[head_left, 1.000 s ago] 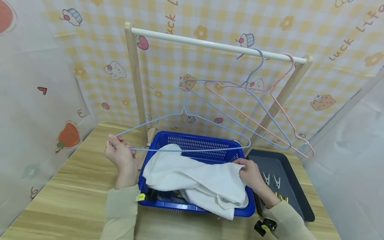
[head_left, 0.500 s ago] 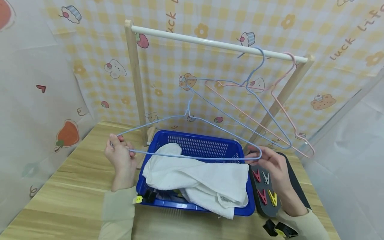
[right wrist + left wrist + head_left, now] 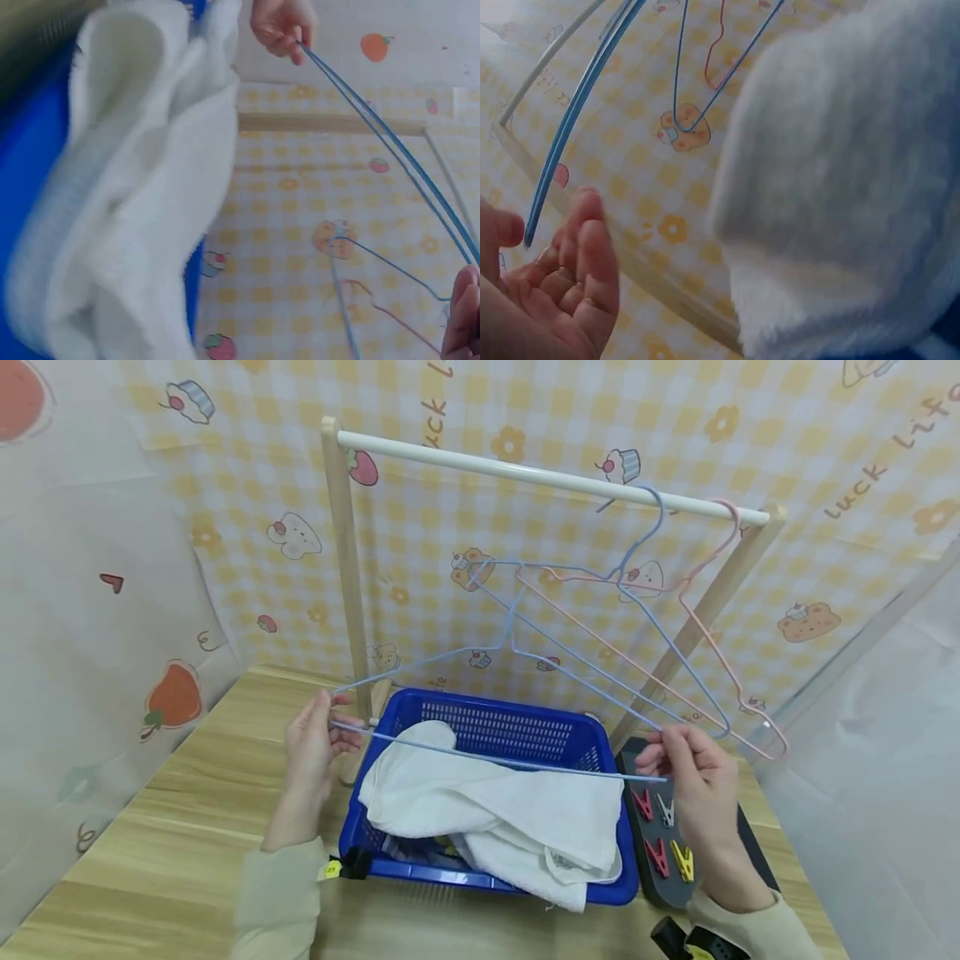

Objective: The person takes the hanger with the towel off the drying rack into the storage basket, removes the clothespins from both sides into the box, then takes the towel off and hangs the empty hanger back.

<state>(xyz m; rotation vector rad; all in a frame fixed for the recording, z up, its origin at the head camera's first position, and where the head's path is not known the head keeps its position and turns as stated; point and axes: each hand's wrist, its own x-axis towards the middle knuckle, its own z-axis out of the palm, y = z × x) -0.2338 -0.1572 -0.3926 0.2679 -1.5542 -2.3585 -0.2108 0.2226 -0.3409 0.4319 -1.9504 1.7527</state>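
Between my two hands a light blue clothes hanger is held over the basket, its hook pointing up and away. My left hand holds its left end, which lies between thumb and fingers in the left wrist view. At the other end, my right hand pinches the hanger with thumb and fingers. Below it, a folded white towel lies heaped in the blue plastic basket, draped over the front rim. A darker item under the towel is mostly hidden.
Behind the basket stands a wooden rack with a white rod. Another blue hanger and a pink hanger hang at its right end. To the right, a dark grey tray holds red, grey and yellow clips.
My right hand let go of the towel, moved up and right, and took hold of the hanger's right end. The hanger has shifted right and tilted; my left hand moved slightly right with it.
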